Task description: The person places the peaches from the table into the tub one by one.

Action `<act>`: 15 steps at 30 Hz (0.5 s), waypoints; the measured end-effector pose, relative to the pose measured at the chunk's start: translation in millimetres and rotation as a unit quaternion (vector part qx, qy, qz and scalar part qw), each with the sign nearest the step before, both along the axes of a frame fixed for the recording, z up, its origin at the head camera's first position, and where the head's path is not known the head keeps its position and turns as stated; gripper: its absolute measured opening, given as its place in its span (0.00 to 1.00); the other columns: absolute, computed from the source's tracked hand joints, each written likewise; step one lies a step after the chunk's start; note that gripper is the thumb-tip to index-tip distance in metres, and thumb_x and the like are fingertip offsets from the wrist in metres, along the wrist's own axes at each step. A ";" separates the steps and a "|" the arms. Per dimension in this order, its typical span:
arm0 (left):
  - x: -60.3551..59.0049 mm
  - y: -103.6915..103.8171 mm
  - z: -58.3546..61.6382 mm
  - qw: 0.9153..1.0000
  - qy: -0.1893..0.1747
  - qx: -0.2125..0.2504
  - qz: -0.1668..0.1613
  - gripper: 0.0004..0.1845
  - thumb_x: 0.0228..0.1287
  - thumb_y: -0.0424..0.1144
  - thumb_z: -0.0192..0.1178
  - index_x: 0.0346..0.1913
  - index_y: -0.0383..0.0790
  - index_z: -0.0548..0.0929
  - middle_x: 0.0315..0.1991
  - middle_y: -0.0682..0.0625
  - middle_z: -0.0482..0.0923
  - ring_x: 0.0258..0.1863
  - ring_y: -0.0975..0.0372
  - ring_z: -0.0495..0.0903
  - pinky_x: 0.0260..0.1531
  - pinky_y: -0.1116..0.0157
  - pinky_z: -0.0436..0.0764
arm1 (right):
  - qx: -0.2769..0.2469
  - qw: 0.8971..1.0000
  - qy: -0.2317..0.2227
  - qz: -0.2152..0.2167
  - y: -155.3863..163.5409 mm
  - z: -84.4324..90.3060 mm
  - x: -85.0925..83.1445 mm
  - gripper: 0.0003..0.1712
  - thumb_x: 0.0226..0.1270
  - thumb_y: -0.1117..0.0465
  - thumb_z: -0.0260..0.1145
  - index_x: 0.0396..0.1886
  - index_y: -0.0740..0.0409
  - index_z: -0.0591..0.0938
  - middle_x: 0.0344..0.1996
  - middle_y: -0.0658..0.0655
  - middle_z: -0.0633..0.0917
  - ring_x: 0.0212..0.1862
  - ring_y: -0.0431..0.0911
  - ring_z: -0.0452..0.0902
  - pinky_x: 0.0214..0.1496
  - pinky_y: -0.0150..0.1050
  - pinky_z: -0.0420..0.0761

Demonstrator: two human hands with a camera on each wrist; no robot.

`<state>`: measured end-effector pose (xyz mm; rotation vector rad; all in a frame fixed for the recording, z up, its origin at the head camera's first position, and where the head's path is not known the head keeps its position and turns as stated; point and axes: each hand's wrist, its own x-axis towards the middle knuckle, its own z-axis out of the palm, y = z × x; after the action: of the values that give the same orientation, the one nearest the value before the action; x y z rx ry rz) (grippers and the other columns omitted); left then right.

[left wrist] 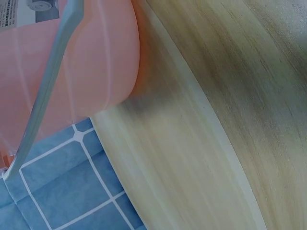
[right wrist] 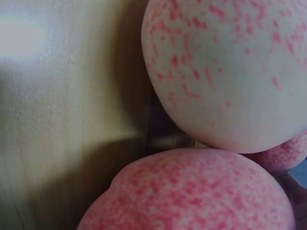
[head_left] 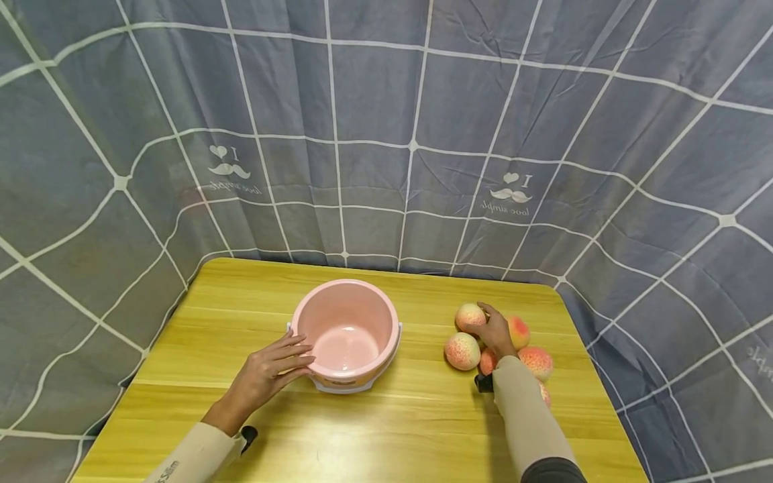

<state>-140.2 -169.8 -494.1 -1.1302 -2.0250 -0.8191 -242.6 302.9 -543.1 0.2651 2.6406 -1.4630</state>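
A pink bucket (head_left: pixel 346 295) with a pale handle stands on the table. My left hand (head_left: pixel 266 372) rests on its near-left rim, fingers fairly straight across the edge. The left wrist view shows the bucket's side (left wrist: pixel 103 57) and pale handle (left wrist: pixel 45 91), but not the hand. On the right, my right hand (head_left: pixel 496 333) holds a pale, red-speckled peach (head_left: pixel 470 317) between thumb and fingers. Another peach (head_left: pixel 462 351) lies just in front of it. Close up in the right wrist view are a pale peach (right wrist: pixel 225 81) and a redder peach (right wrist: pixel 192 196); the hand is mostly hidden there.
Several more peaches lie around the right hand and forearm, including an orange-red peach (head_left: pixel 519 332) and a speckled peach (head_left: pixel 536 363); some are partly covered. The wooden table (head_left: pixel 374 436) is bordered by a grey grid-patterned curtain (head_left: pixel 374 174) at the back and sides.
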 end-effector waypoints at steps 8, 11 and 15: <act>-0.5 -1.0 0.6 1.000 0.009 -0.002 0.002 0.18 0.68 0.49 0.55 0.36 0.39 0.90 0.38 0.43 0.86 0.45 0.51 0.84 0.64 0.62 0.73 | 0.031 0.999 0.009 0.002 -1.6 -1.1 -0.9 0.43 0.61 0.56 0.71 0.71 0.64 0.62 0.64 0.71 0.69 0.64 0.64 0.66 0.63 0.59 0.73; -0.8 -0.6 2.0 1.000 0.014 -0.002 0.002 0.18 0.69 0.49 0.55 0.36 0.39 0.90 0.38 0.43 0.86 0.43 0.50 0.84 0.64 0.62 0.73 | 0.039 0.999 0.018 0.000 -2.5 0.8 -0.8 0.43 0.61 0.55 0.71 0.71 0.64 0.64 0.63 0.70 0.71 0.64 0.63 0.68 0.63 0.57 0.74; -0.8 -0.3 2.4 1.000 0.010 -0.007 0.003 0.19 0.69 0.49 0.55 0.36 0.39 0.90 0.38 0.44 0.87 0.42 0.50 0.84 0.63 0.61 0.73 | 0.038 0.999 0.024 -0.007 -3.6 5.4 0.9 0.42 0.60 0.57 0.72 0.71 0.64 0.65 0.62 0.71 0.72 0.62 0.62 0.69 0.61 0.57 0.77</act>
<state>-141.0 -170.1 -491.7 -1.1351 -2.0188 -0.7891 -241.7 299.2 -537.7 0.2582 2.7415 -1.3928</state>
